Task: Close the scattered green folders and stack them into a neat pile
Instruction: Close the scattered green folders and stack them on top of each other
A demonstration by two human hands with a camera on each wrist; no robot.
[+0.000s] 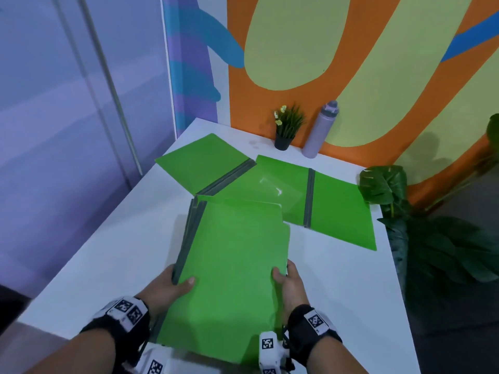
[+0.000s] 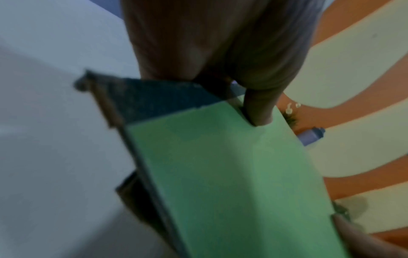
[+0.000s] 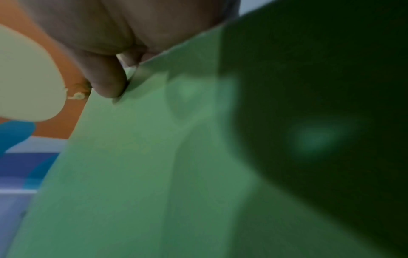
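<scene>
Two hands are clamped on a closed green folder stack (image 1: 232,265) held near the table's (image 1: 337,287) front edge — left hand (image 1: 167,286) at the grey spine side, right hand (image 1: 290,282) opposite, thumbs on top. Two open folders (image 1: 283,184) are left lying behind.

Held folders (image 1: 232,255) before open folders (image 1: 337,206)

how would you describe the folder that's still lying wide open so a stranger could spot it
Start at the lilac bottle by the orange wall at the white table's far edge. Just in front of it lies the open folder. Unlike the other green folders, it lies spread flat, both covers showing, with a grey spine down the middle.
</scene>
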